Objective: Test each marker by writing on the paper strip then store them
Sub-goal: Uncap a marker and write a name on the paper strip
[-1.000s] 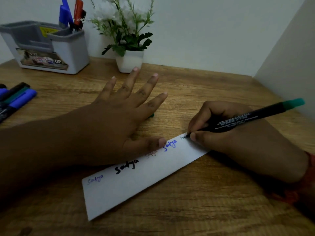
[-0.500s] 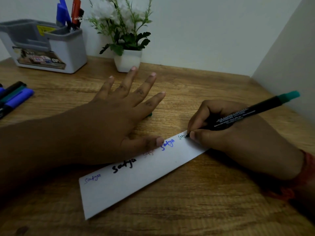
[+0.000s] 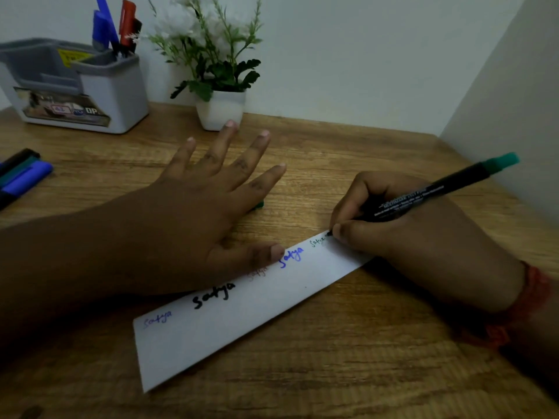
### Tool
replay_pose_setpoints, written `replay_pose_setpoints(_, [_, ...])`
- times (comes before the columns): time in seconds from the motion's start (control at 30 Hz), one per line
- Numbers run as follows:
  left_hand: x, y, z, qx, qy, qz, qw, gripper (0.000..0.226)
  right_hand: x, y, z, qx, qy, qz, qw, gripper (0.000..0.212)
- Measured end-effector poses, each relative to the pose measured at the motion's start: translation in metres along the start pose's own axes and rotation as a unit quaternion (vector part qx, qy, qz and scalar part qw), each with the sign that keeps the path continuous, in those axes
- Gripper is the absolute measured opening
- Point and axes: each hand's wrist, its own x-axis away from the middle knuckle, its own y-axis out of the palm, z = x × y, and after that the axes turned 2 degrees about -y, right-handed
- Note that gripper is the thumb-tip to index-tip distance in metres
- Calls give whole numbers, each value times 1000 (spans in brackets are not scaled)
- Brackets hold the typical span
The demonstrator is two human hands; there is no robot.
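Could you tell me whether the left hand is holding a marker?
No, the left hand lies flat with fingers spread, its thumb on the paper strip.

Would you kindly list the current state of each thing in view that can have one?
Left hand: open, fingers spread, thumb on the paper strip.
Right hand: grips the green marker.
Green marker: uncapped, tip on the strip's far end.
Paper strip: flat on the desk, five words written.
Organizer: upright, pens standing in it.
Markers at left edge: lying on the desk, capped.
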Motion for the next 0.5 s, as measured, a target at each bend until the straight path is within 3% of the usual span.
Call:
replay_pose_setpoints(0.27, [-1, 1, -1, -9, 0, 30, 1000, 85, 2, -4, 1, -132, 41, 31, 990, 7])
replay_pose_setpoints(0.5, [-7, -8, -20, 57, -41, 31, 997, 84, 4, -10, 0, -144, -24, 84, 986, 12])
